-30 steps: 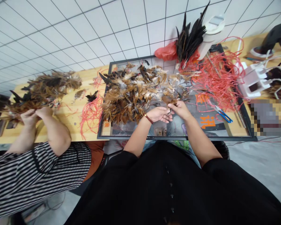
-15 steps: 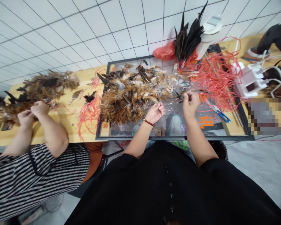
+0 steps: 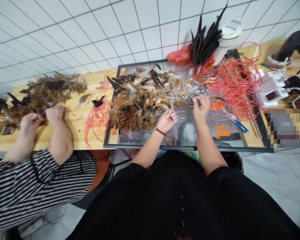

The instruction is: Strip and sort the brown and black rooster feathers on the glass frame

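A: Passage, centre of frame?
B: Gap over bare panel (image 3: pixel 185 115), between left hand (image 3: pixel 168 120) and right hand (image 3: pixel 201 106).
A: Obstacles?
B: Feathers (image 3: pixel 136 108), left of centre; strings (image 3: pixel 236 85), snips (image 3: pixel 239 123), right; plumes (image 3: pixel 204 45), upper right.

The right hand (image 3: pixel 201 107) has drawn away from the left hand (image 3: pixel 168 120), which it met a second ago.

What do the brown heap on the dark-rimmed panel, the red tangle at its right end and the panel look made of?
Brown heap: soft-looking feathers, by their wispy edges; real or imitation, I can't say.
Red tangle: probably plastic string, given its slight sheen and thin, kinked strands.
Panel: smooth, glossy glass or clear plastic, as the wooden table shows through.
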The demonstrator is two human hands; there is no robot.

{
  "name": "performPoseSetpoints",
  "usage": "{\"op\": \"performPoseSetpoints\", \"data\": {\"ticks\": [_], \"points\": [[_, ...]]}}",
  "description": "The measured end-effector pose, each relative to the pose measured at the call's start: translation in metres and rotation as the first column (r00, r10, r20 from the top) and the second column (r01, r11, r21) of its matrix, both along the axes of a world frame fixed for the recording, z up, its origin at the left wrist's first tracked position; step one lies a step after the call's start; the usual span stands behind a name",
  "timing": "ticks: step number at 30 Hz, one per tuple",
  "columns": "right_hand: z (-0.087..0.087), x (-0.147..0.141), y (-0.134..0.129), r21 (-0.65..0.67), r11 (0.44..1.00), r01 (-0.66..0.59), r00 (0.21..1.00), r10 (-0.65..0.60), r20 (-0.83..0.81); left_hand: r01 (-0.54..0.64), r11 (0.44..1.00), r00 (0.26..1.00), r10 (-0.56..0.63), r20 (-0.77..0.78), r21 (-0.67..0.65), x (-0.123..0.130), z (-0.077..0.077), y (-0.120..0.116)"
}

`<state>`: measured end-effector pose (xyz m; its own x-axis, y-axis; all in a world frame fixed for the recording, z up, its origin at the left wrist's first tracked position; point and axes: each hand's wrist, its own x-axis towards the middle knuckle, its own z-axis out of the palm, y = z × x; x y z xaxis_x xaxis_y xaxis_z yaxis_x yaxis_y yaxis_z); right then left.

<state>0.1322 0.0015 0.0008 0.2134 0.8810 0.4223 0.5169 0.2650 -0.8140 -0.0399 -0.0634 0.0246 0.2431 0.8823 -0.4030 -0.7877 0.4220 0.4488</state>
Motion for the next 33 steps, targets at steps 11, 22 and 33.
{"op": "performPoseSetpoints", "data": {"ticks": [11,22,33], "points": [[0.019,-0.004,-0.032,-0.08,0.86,-0.505,0.665,0.328,-0.672,0.058,0.994,0.955,-0.03,-0.295,0.088,0.011,0.009,-0.007],[0.013,-0.008,-0.025,-0.095,0.914,-0.395,0.673,0.217,-0.707,0.277,0.956,0.923,-0.238,-0.301,0.093,0.005,0.0,-0.006],[0.011,-0.009,-0.031,-0.219,0.775,-0.592,0.765,0.456,-0.455,0.208,0.973,0.934,-0.17,-0.315,0.094,0.009,0.0,-0.005]]}}
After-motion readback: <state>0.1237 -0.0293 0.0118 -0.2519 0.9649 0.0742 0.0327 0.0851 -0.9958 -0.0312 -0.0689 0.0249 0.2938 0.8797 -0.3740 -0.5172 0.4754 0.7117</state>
